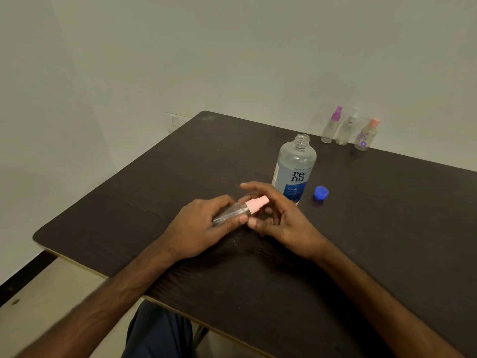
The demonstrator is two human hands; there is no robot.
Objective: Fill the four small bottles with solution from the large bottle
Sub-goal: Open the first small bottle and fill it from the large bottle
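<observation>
Now left hand (198,226) grips small bottle (233,211), right hand (281,220) its cap (256,204) — large bottle (294,171) behind.

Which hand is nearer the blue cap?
Right. The right hand sits just left of the blue cap, by the pink sprayer; the left hand grips the small bottle farther left.
</observation>
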